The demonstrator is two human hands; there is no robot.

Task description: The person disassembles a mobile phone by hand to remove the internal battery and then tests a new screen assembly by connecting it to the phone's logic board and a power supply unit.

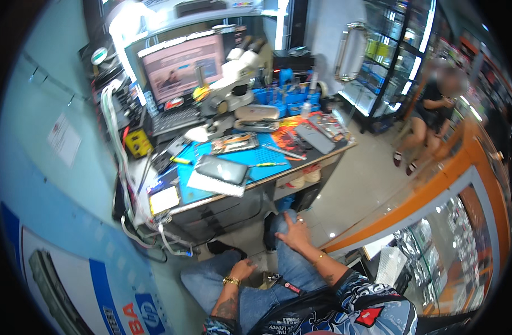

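Observation:
I sit before a workbench with both hands in my lap, away from the tools. My right hand (295, 232) rests on my right knee, its fingers spread and holding nothing. Over my left thigh lies my left hand (244, 269), below a gold-coloured watch; its fingers look curled in, with nothing seen in them. Ahead on the blue work mat (189, 190) lies a dark phone-like device (222, 169) on top of a white pad (215, 186). Behind it is an opened device (233, 143) with its inside showing. A yellow-green pen-like tool (268, 164) lies alongside.
A white microscope (240, 71) stands over the bench, by a laptop (180, 72) and blue tool holders (292, 99). Cables (113, 131) hang at the left edge. An orange-framed glass case (401, 201) stands close on my right. Beyond it sits another person (429, 111).

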